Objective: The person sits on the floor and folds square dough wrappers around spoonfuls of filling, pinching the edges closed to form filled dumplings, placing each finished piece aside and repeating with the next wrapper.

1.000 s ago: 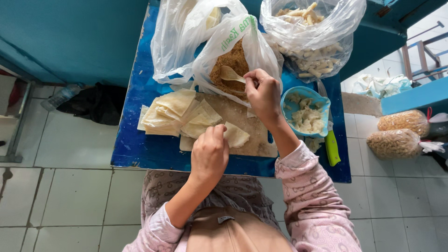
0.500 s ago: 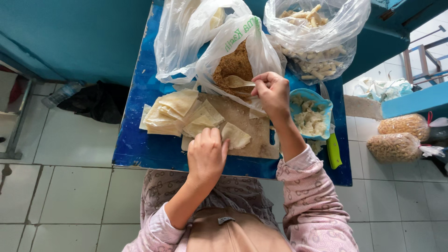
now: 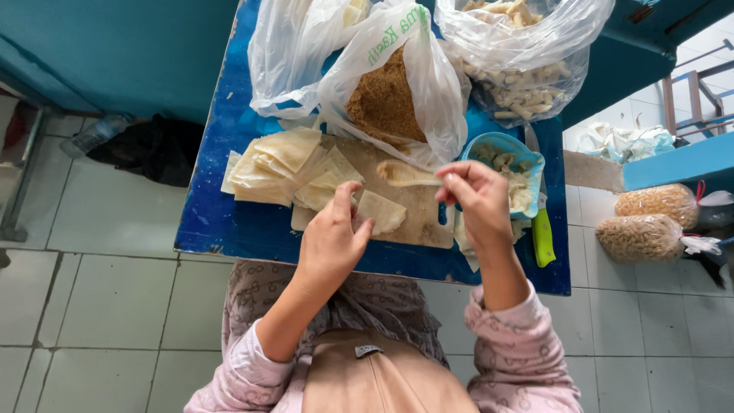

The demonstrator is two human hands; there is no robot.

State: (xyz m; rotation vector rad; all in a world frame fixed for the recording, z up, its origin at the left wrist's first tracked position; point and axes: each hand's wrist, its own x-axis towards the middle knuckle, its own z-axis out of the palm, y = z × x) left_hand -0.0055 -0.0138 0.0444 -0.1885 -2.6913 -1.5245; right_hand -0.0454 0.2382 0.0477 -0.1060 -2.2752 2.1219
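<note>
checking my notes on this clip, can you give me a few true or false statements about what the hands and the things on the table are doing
1. The right hand holds a spoon over the board. True.
2. The left hand rests on a folded pastry wrapper. True.
3. The bag of brown crumbly filling lies on the floor. False: it sits on the blue table, behind the wooden board.
4. The stack of pale wrappers lies to the right of the blue bowl. False: it lies at the left of the board, the bowl at the right.
5. A green-handled tool lies near the table's right edge. True.
</note>
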